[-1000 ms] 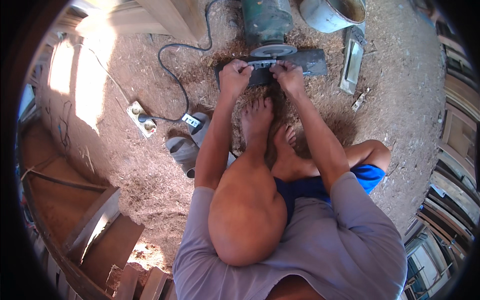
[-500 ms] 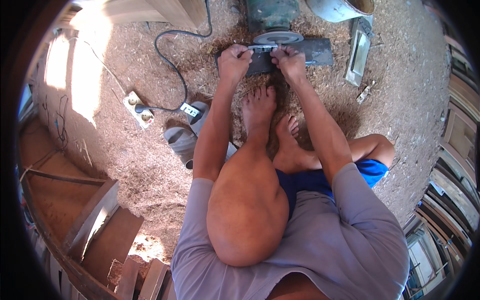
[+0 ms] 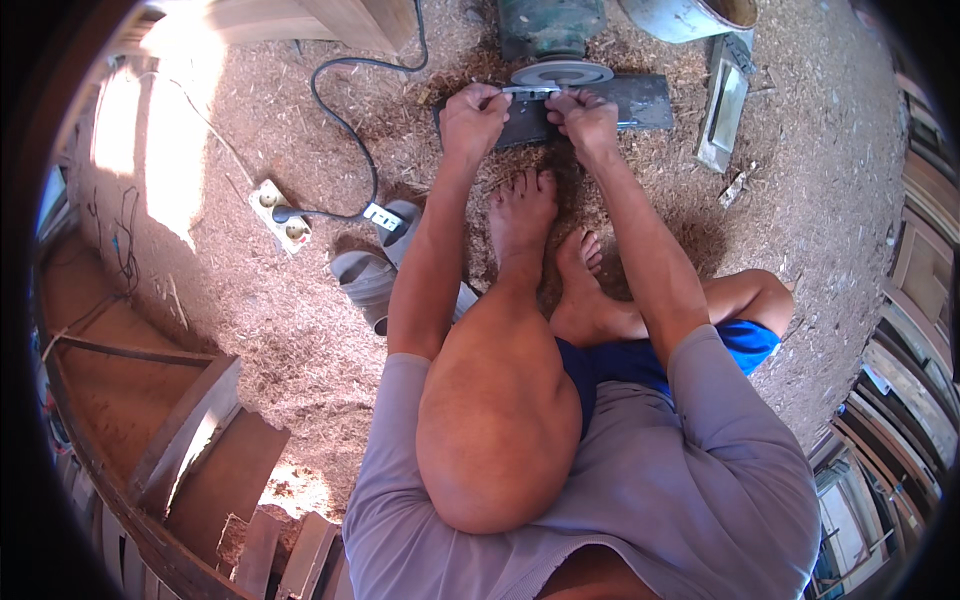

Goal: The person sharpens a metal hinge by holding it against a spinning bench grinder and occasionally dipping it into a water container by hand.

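A bench grinder with a green body [image 3: 550, 28] stands on the ground ahead of me, its pale grinding wheel [image 3: 562, 73] facing my way. Between both hands I hold a narrow, slotted metal blade [image 3: 530, 91] level at the near side of the wheel. My left hand [image 3: 474, 120] pinches its left end, and my right hand [image 3: 588, 122] pinches the right end. Whether the blade's edge touches the wheel is hard to make out. Below them lies a dark flat board [image 3: 640, 100].
A pale bucket [image 3: 685, 20] and a long wood-and-metal piece [image 3: 722, 110] lie to the right. Left are a black cable [image 3: 340, 130], a white power strip [image 3: 280, 215] and grey sandals [image 3: 362, 278]. Wooden parts [image 3: 200, 440] fill the lower left; shavings cover the ground.
The blade has tilted slightly in my fingers and now shows a brighter, thinner face. Both hands keep their grip near the wheel. The whole view has shifted a little.
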Available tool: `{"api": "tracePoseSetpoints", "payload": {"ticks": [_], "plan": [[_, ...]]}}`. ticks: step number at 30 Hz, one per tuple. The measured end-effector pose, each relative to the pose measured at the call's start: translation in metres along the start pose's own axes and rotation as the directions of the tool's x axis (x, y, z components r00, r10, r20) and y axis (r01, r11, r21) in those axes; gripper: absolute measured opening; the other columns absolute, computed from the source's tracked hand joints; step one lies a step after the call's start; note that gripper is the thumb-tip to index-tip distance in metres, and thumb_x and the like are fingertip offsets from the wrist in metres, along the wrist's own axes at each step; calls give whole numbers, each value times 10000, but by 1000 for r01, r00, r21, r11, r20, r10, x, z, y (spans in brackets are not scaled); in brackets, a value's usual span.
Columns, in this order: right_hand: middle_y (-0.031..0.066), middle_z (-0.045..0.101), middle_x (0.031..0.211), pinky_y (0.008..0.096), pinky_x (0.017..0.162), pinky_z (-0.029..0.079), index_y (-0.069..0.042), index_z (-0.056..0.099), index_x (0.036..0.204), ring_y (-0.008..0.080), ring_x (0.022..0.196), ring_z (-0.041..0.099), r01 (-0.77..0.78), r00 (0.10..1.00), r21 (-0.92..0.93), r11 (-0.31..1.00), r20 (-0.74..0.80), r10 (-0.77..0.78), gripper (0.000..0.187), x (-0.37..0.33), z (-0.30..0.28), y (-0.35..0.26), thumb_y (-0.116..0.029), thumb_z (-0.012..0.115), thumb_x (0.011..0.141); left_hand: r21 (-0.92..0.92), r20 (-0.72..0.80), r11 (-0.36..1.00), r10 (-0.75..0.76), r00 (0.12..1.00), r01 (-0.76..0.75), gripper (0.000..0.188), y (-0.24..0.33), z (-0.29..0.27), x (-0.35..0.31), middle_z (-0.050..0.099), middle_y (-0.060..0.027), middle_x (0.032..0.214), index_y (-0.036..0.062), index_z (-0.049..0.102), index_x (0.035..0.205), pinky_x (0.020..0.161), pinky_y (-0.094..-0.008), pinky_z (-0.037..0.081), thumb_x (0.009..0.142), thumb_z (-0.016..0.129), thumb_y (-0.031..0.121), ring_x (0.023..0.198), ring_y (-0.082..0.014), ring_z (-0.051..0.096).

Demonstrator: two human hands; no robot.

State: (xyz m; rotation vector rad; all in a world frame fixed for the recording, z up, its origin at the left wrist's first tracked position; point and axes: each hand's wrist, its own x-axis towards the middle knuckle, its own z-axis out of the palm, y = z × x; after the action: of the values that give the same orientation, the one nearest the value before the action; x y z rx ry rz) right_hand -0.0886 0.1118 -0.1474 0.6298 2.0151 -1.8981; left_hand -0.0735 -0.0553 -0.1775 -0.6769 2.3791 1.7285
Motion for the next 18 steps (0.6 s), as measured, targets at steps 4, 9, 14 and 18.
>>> {"api": "tracePoseSetpoints", "payload": {"ticks": [4,9,14,18], "plan": [[51,694,818,211,532,456,-14,665,891,91,646,629,-17,1000,21,1000,-9,17,122,5,-4,3,-129,651,851,29,11,1000,-5,1000,4,244,3,3,1,696,-76,740,68,700,891,711,-295,502,785,675,287,721,-183,670],[62,692,785,219,494,447,-34,647,856,111,620,649,-44,999,137,990,-19,47,75,7,-4,6,-98,667,823,46,19,991,121,992,-122,178,-2,4,6,670,-40,758,2,652,905,534,-203,485,823,697,154,650,-73,633],[55,697,822,210,535,455,-48,649,884,105,669,655,-78,997,114,990,-4,79,92,5,-5,4,-124,667,836,-3,27,1000,24,999,-24,242,-3,5,5,700,-79,754,54,696,889,714,-289,505,778,681,269,735,-170,673],[50,692,789,204,511,437,-33,650,843,99,637,645,-61,997,91,994,-32,64,83,3,0,1,-106,681,817,-156,34,987,40,999,-34,173,-1,3,3,691,-76,727,13,677,862,615,-256,506,808,670,177,663,-112,658]]}}
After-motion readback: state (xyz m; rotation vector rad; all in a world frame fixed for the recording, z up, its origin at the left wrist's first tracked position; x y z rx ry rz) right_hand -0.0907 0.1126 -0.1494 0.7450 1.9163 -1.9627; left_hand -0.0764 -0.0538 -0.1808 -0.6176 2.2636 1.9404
